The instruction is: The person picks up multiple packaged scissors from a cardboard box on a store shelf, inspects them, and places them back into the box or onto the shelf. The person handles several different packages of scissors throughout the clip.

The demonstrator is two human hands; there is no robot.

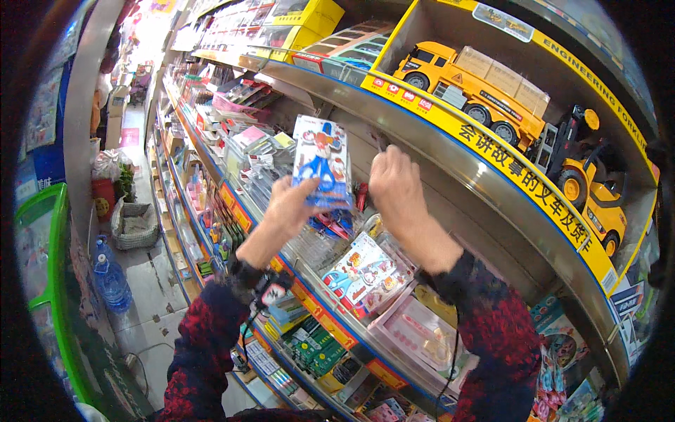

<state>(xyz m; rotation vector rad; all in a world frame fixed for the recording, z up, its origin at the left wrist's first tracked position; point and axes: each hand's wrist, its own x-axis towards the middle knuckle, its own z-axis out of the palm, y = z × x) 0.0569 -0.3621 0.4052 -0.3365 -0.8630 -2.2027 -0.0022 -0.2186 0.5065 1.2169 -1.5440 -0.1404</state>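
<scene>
My left hand grips a carded pack of blue-handled scissors by its lower edge, holding it up over the shelf. The pack has a cartoon print and seems to have at least one more card behind it. To its right, my right hand is raised in front of the shelf's back panel, fingers curled. A small dark shape shows at its fingertips, too blurred to name. Below my hands, similar carded scissors with a light blue handle lie on the shelf, beside a pink box.
A metal shelf overhangs my right hand and carries a boxed toy truck and forklift. Clear plastic cases crowd the shelf on the left. Lower tiers hold green boxes. Water bottles and a basket stand on the aisle floor.
</scene>
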